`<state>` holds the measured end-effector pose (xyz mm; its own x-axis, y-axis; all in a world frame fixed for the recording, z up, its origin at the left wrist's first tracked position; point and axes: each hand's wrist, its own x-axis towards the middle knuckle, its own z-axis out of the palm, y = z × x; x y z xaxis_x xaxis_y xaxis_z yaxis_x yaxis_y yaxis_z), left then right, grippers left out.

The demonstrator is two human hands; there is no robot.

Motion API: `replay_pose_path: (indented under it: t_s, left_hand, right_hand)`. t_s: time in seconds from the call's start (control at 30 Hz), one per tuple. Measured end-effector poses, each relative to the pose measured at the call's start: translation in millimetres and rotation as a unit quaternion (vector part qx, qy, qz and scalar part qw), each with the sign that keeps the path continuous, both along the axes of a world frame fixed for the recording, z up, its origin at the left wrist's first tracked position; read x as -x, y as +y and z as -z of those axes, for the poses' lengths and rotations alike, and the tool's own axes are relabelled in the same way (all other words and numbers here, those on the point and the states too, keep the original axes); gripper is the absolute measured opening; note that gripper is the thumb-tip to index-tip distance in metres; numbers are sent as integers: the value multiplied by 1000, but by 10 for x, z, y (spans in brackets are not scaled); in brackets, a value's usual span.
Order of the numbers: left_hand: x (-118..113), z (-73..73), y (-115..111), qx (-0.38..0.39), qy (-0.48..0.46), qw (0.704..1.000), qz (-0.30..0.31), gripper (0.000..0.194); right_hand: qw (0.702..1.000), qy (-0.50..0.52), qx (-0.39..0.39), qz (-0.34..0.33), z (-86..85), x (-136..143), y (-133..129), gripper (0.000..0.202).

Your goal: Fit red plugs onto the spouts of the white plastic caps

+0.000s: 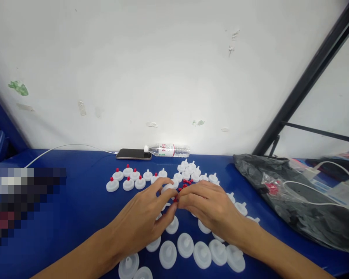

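My left hand (147,211) is closed around a white nozzle cap (168,188), partly hidden by my fingers. Its fingertips meet those of my right hand (209,203), which pinches a small red tip cap (175,200) by the white nozzle. Just behind the hands lies a small pile of loose red tip caps (185,185). White nozzle caps with red tips (128,183) stand upright to the left. Bare white nozzle caps (185,245) are spread in front of and beneath my hands, and more bare ones (189,170) cluster behind.
Against the wall, a clear water bottle (174,150) lies on its side beside a phone (133,154) with a white cable. A black plastic bag (279,197) covers the right side of the blue table (81,201), with a small bag of red pieces (272,188) on it.
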<state>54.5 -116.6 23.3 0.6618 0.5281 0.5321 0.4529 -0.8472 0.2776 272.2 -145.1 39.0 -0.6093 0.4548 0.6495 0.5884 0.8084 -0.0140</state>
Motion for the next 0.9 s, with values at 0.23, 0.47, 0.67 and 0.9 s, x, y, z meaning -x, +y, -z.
replay_pose_path:
  t_s: [0.23, 0.47, 0.67, 0.9]
  left_hand:
    - [-1, 4, -4, -9, 1, 1000, -4, 21]
    - [5, -14, 4, -7, 9, 1000, -2, 20]
    - [18, -39, -10, -7, 30, 999, -11, 14]
    - [7, 0, -26, -34, 21, 999, -16, 16]
  right_hand:
    - [1000, -10, -4, 17, 20, 12, -7, 13]
    - [1000, -13, 0, 27, 11, 20, -18, 9]
    - [994, -62, 61, 66, 39, 30, -18, 12]
    - [994, -27, 72, 73, 33, 25, -35, 5]
